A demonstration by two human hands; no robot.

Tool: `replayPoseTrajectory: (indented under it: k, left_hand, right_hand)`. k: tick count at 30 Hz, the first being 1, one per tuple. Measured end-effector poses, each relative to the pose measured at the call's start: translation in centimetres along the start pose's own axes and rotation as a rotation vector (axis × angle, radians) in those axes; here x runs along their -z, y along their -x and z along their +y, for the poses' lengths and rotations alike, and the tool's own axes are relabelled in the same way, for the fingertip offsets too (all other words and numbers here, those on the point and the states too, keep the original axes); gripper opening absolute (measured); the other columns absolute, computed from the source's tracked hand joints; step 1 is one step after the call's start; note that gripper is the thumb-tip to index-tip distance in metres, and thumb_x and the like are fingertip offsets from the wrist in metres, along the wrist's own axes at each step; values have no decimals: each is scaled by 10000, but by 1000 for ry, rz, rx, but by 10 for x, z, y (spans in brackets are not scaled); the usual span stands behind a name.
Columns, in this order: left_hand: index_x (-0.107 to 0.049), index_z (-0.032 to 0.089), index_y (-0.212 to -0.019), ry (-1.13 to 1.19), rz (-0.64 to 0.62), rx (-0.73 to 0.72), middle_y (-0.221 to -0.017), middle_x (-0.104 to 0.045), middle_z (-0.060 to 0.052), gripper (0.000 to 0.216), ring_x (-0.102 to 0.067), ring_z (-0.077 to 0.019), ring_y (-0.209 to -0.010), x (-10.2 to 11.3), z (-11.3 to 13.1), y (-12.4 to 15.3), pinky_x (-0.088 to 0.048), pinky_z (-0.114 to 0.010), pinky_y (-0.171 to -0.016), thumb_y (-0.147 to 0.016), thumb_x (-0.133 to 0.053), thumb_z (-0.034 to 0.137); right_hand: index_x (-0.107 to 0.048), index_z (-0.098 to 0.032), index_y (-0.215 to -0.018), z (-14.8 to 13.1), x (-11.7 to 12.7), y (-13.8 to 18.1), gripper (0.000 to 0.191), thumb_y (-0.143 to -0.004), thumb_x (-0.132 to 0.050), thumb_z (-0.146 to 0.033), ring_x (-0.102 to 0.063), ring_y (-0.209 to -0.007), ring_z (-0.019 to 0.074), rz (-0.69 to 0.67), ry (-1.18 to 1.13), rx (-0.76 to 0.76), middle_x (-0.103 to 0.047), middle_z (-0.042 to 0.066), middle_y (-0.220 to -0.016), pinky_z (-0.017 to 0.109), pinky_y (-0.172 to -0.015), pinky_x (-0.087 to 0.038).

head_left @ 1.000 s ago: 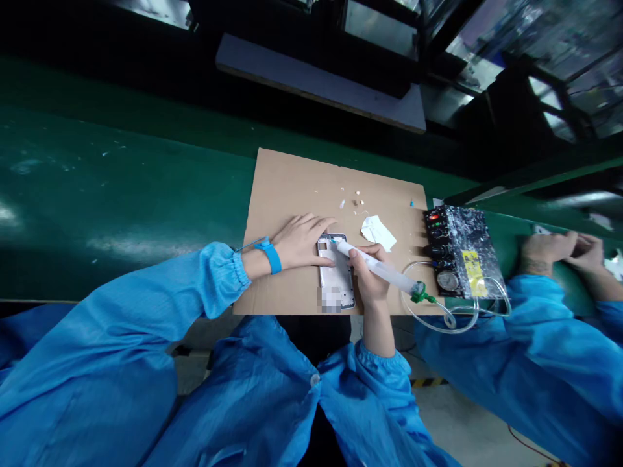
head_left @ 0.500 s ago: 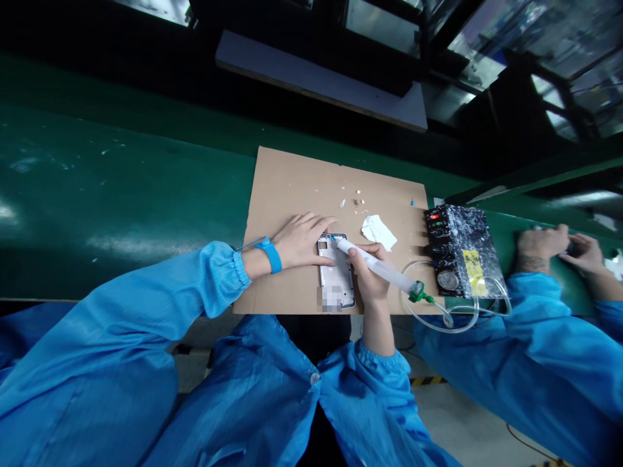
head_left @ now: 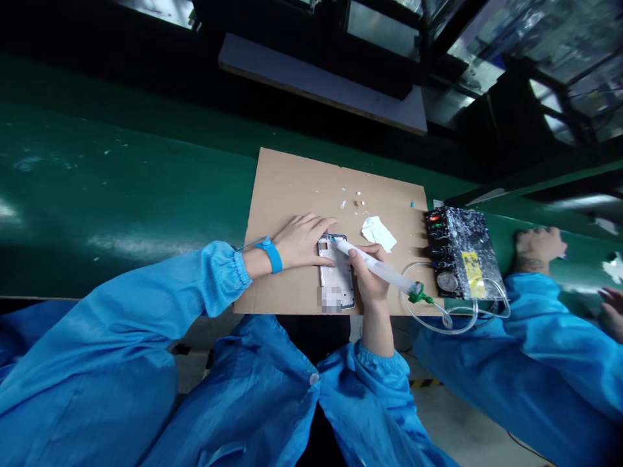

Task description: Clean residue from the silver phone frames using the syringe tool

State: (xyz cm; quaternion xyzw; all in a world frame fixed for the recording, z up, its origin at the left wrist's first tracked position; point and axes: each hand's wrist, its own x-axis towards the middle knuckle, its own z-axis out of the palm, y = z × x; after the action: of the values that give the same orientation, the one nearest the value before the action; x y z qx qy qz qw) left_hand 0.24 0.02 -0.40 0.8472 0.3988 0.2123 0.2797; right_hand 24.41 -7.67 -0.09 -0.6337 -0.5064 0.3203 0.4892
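On one cardboard sheet [head_left: 292, 188], one phone frame [head_left: 335, 275], one syringe [head_left: 377, 266], two hands.

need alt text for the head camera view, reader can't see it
A person in blue sleeves works at a cardboard sheet on a green bench: the left hand presses a phone frame flat while the right hand holds a syringe with its tip at the frame's top edge. Another person's hand rests at far right.
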Motion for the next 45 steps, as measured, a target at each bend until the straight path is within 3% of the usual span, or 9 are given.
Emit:
replayPoseTrajectory:
  k: [17, 20, 23, 26, 30, 32, 37, 40, 45]
  left_hand:
    - [-581, 254, -1726, 2, -11, 36, -1450, -822, -112, 1014, -733, -382, -1356, 5, -2, 1, -557, -528, -1212, -909, -1046, 636]
    - [-523, 257, -1785, 2, -17, 51, -1494, -818, -125, 1075, -724, -392, -1409, 16, -14, -2, -558, -546, -1229, -916, -1036, 627]
    - [-464, 260, -1831, -24, 6, 89, -1576, -794, -146, 1149, -702, -413, -1480, 41, -38, -9, -549, -583, -1271, -904, -1046, 607]
    - [-518, 224, -1784, -147, 209, 239, -1708, -697, -213, 1070, -648, -450, -1571, 79, -71, -16, -524, -601, -1313, -918, -1046, 564]
    - [-612, 191, -1649, -309, 637, 550, -1738, -619, -252, 652, -639, -431, -1566, 127, -109, -11, -534, -565, -1289, -1096, -843, 448]
    - [-641, 193, -1581, -321, 700, 605, -1658, -663, -237, 508, -680, -396, -1484, 139, -118, -5, -553, -538, -1262, -1124, -763, 378]
    - [-741, 240, -1222, -339, 603, 461, -1341, -782, -162, 162, -725, -341, -1273, 122, -109, -5, -592, -497, -1180, -1136, -657, 348]
    - [-724, 275, -1009, -353, 465, 385, -1158, -801, -120, 163, -728, -336, -1174, 104, -100, -13, -610, -492, -1103, -1122, -657, 372]
    - [-763, 274, -1031, -384, 437, 399, -1251, -817, -153, 124, -722, -380, -1207, 104, -100, -16, -610, -538, -1073, -1079, -687, 360]
  right_hand:
    - [-650, -281, -924, -3, -1, 4, 655, -870, -949, -861, -594, -568, 172, 48, -94, -36, -747, -8, -708, 328, -604, -498]
    - [-647, -276, -926, -5, -1, 4, 660, -861, -956, -855, -591, -553, 162, 94, -133, -46, -749, -10, -696, 305, -575, -471]
    - [-676, -266, -934, -5, -2, 4, 645, -856, -972, -834, -585, -541, 159, 142, -177, -52, -751, -7, -688, 290, -543, -441]
    - [-704, -255, -935, -2, -1, 3, 622, -858, -993, -801, -601, -555, 160, 161, -215, -38, -762, -1, -703, 290, -555, -456]
    - [-738, -243, -953, 1, 0, 4, 564, -900, -999, -741, -643, -604, 168, 167, -239, -20, -785, 8, -745, 294, -603, -488]
    - [-745, -240, -943, 0, 0, 4, 553, -905, -1001, -729, -641, -602, 169, 165, -248, -12, -780, 8, -738, 297, -605, -487]
    - [-749, -241, -887, -7, 0, 3, 560, -901, -992, -745, -636, -595, 178, 160, -252, 25, -762, 15, -713, 315, -602, -492]
    - [-763, -243, -884, -8, 1, 3, 559, -906, -984, -755, -613, -579, 177, 149, -250, 33, -754, 15, -697, 315, -582, -475]
    - [-770, -243, -881, -6, -2, 2, 557, -904, -981, -758, -662, -627, 200, 144, -241, 34, -765, 28, -713, 314, -588, -480]
